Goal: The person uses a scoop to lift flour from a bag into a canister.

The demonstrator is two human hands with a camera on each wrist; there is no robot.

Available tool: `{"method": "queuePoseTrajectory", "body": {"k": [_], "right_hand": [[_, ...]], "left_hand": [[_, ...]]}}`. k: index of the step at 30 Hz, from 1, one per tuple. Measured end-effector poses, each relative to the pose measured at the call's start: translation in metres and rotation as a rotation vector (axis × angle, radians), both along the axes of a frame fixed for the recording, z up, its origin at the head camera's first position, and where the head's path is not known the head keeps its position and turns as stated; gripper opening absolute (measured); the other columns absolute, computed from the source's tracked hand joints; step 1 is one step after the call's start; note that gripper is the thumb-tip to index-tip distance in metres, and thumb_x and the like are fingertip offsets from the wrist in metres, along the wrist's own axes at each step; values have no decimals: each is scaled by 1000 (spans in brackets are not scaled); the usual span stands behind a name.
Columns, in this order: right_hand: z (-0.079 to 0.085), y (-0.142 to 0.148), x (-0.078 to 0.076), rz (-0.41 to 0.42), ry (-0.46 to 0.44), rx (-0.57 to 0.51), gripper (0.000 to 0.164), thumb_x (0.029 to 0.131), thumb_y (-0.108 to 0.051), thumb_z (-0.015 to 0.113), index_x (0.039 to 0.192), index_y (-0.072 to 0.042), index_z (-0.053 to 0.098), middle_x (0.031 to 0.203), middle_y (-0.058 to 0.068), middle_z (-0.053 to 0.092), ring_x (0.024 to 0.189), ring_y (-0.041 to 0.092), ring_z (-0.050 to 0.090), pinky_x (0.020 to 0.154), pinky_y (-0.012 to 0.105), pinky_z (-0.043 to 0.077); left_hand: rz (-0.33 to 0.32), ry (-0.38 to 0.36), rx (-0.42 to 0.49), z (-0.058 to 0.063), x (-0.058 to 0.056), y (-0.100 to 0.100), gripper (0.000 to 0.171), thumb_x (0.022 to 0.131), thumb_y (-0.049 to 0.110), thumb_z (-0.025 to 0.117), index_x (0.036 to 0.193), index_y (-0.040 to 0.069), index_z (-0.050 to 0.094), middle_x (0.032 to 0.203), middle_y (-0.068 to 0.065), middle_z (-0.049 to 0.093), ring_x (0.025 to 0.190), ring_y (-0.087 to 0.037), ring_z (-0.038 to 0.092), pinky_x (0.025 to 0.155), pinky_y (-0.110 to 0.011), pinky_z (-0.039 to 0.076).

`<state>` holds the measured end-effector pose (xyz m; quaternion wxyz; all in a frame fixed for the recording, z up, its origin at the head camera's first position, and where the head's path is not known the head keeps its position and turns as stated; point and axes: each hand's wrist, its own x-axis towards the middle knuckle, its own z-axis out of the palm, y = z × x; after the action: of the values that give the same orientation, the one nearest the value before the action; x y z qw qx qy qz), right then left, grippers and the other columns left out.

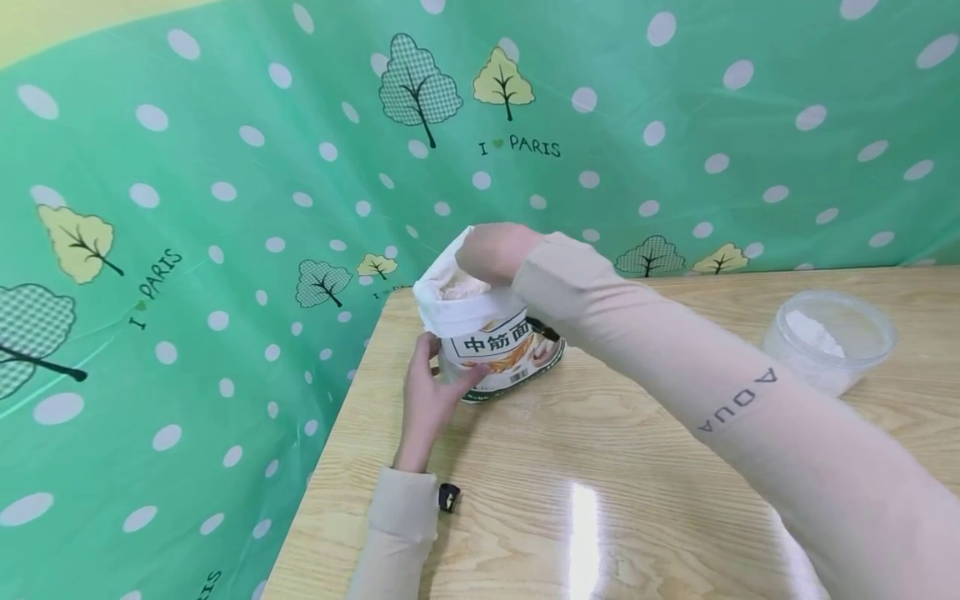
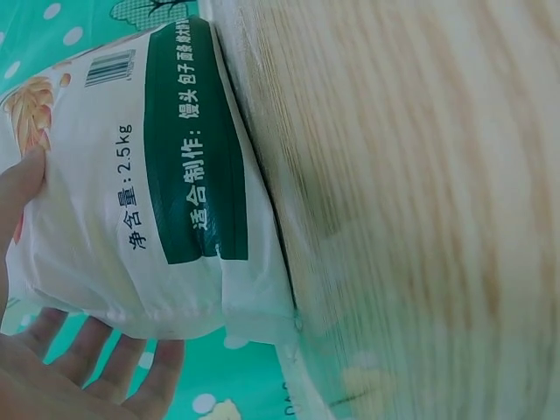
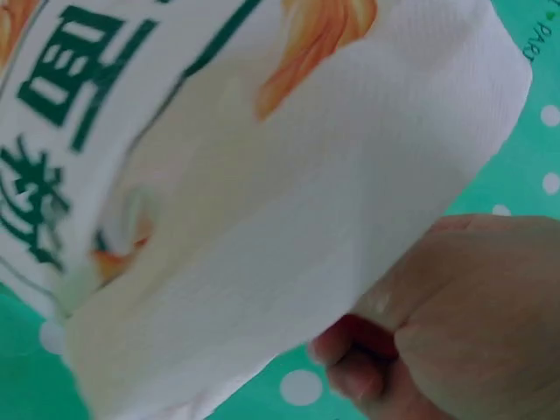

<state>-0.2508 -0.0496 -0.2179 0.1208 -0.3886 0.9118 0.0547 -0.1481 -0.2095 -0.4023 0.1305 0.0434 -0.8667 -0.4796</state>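
Toward the far left corner of the surface (image 1: 600, 433), a white flour bag (image 1: 483, 346) is standing with pale powder (image 1: 463, 288) showing in its mouth. The left hand (image 1: 432, 392) is gripping its side, thumb lying across the printed front. At the mouth, the right hand (image 1: 495, 252) is curling its fingers round a mostly hidden red object (image 3: 372, 336). Well to the right, a clear tub (image 1: 872, 340) is holding white powder.

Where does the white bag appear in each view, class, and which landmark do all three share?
Head: the white bag stands near the centre.
Left wrist: it fills the upper left.
Right wrist: it spans the left and centre.
Shared landmark: the green dotted cloth.
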Motion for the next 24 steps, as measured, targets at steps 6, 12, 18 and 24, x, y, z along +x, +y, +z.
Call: {"method": "queuePoseTrajectory", "body": {"k": [6, 12, 18, 24], "right_hand": [[-10, 16, -11, 115, -14, -47, 17, 93, 2, 52, 96, -5, 67, 81, 6, 59, 68, 15, 46, 63, 25, 44], [-25, 28, -18, 195, 31, -129, 18, 98, -7, 55, 89, -4, 71, 76, 5, 64, 64, 15, 53, 61, 24, 51], [-39, 41, -27, 282, 15, -271, 31, 100, -7, 53, 70, -10, 61, 62, -1, 52, 57, 13, 43, 56, 25, 42], [-46, 48, -26, 339, -33, -406, 30, 100, -7, 53, 71, -10, 60, 68, 1, 50, 69, 19, 46, 70, 33, 45]], "left_hand": [[3, 3, -3, 2, 0, 2, 76, 72, 46, 87, 133, 23, 49, 133, 4, 57, 126, -18, 49, 105, -45, 43], [2, 3, -1, 1, 2, 2, 78, 72, 46, 87, 135, 24, 47, 133, 4, 56, 126, -18, 49, 105, -46, 42], [1, 9, -1, 0, 1, 2, 82, 70, 49, 87, 137, 25, 47, 135, 5, 56, 126, -17, 48, 104, -46, 42], [-2, 22, 1, 1, 1, 2, 78, 71, 49, 87, 135, 25, 48, 131, 6, 57, 123, -16, 49, 101, -45, 44]]}}
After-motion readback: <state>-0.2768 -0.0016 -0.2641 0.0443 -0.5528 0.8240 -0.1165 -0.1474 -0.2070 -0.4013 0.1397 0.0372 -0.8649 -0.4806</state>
